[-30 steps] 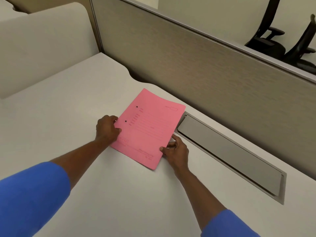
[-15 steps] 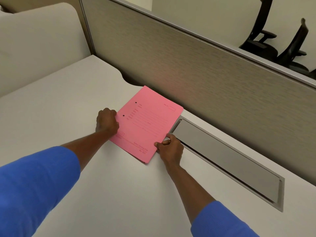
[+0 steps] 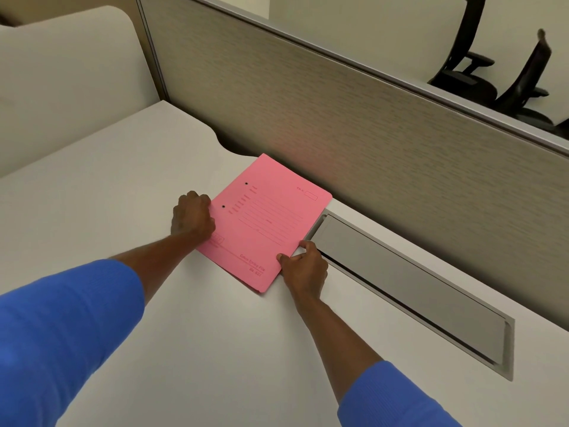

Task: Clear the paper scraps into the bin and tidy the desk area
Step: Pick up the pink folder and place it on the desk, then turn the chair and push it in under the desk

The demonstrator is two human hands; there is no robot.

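Note:
A pink file folder (image 3: pixel 264 223) lies flat on the white desk (image 3: pixel 215 349), its far corner close to the partition. My left hand (image 3: pixel 192 217) is curled against the folder's left edge, fingers tucked at the spine side. At the near right edge my right hand (image 3: pixel 304 269) pinches the folder between thumb and fingers. No paper scraps and no bin are in view.
A grey cable-tray lid (image 3: pixel 409 288) is set into the desk right of the folder. A grey fabric partition (image 3: pixel 369 143) runs along the back. Behind it stand two black office chairs (image 3: pixel 480 75). A cream side panel (image 3: pixel 61 87) rises at the left.
The folder has slid a little away from me toward the partition, with both hands following along its edges. My right hand has closed more tightly on the near right edge.

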